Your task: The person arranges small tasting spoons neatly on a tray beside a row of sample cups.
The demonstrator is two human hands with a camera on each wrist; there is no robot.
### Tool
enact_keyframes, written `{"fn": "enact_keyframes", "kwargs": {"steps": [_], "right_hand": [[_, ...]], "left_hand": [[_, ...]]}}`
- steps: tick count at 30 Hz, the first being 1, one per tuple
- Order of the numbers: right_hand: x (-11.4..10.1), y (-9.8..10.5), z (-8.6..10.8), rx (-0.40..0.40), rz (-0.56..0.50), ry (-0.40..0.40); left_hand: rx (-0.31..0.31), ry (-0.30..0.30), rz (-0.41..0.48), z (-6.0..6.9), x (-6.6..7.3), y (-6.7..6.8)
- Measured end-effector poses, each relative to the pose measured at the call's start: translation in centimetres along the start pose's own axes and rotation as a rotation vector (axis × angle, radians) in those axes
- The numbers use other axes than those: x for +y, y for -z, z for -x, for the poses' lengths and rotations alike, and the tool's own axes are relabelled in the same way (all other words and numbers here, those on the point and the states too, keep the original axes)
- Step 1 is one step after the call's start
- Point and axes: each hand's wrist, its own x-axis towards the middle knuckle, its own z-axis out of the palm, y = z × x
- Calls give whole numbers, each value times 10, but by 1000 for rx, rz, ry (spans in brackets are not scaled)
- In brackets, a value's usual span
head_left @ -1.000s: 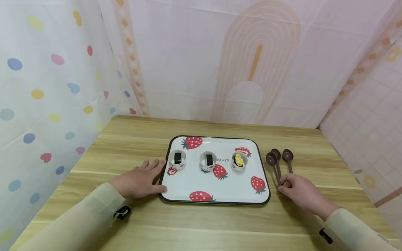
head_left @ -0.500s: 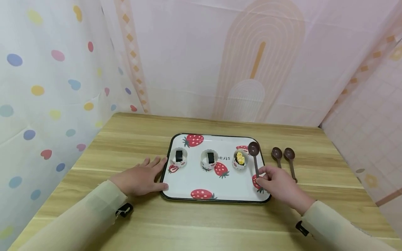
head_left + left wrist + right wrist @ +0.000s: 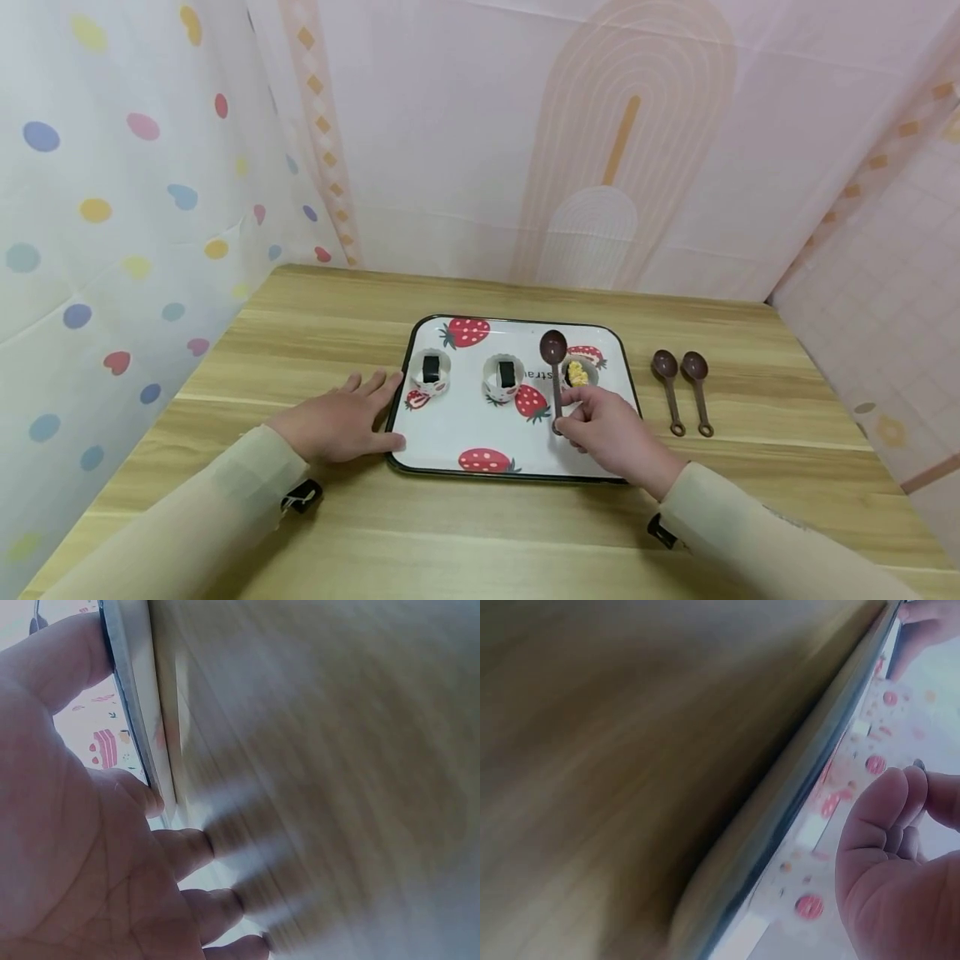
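My right hand [image 3: 611, 433] pinches the handle end of a brown spoon [image 3: 553, 347] above the tray, its bowl pointing away. In the right wrist view the right hand [image 3: 900, 862] has thumb and fingertips together. My left hand [image 3: 337, 422] lies with spread fingers against the left rim of the white strawberry tray [image 3: 435, 442]; in the left wrist view the left hand [image 3: 82, 832] has its thumb over the tray edge. Three paper cups stand on the tray: the left cup [image 3: 442, 384] and middle cup [image 3: 491, 385] hold black-banded sushi; yellow-topped sushi [image 3: 577, 373] sits in the right one, partly hidden.
Two more brown spoons, the nearer one [image 3: 665, 364] and the outer one [image 3: 694, 367], lie side by side right of the tray on the wooden table [image 3: 487, 533]. A patterned curtain [image 3: 450, 150] stands behind the table, with others at both sides.
My right hand has picked up the leftmost spoon from the table and carried it left over the tray, in front of the right cup. The left hand has stayed at the tray's rim.
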Motion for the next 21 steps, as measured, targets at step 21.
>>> {"fn": "enact_keyframes", "kwargs": {"steps": [21], "right_hand": [[-30, -47, -21, -104, -104, 20]], "left_hand": [[-13, 9, 5, -1, 2, 1]]}}
